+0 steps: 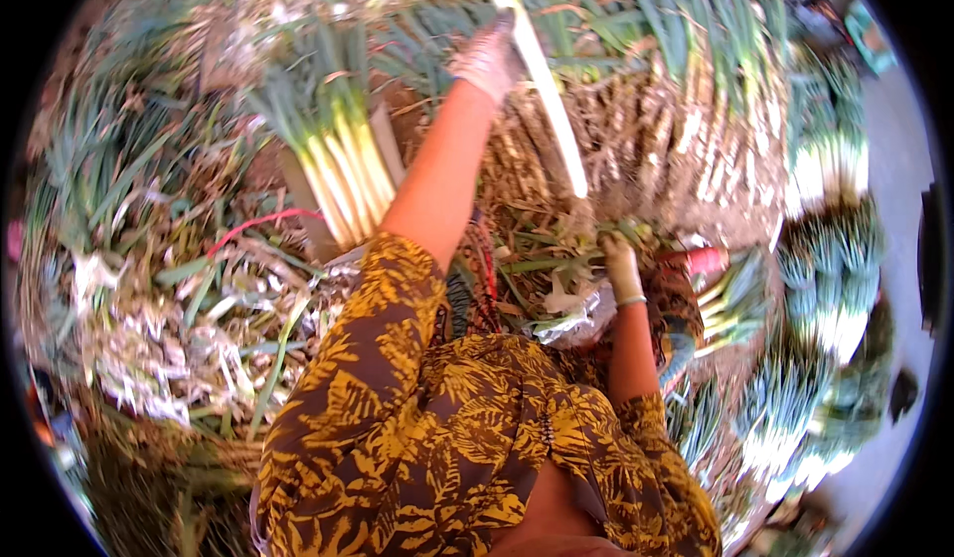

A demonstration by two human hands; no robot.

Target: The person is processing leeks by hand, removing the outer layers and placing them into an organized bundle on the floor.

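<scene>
My left hand, in a pale work glove with dark fingertips, reaches far forward. It is closed around a long leek, whose bared white stalk slants down to the right with brown roots at its lower end. My right hand, in a yellowish glove, is nearer to me, just below those roots. Its fingers look curled among green leaf scraps; what they hold, if anything, is hidden. Behind the leek lies a wide row of unpeeled, soil-covered leeks.
Left of my left arm, a bundle of cleaned leeks rests on a support beside a red cord. Peeled leaf waste covers the left ground. A red object lies right of my right hand. Bundled leeks line the right side.
</scene>
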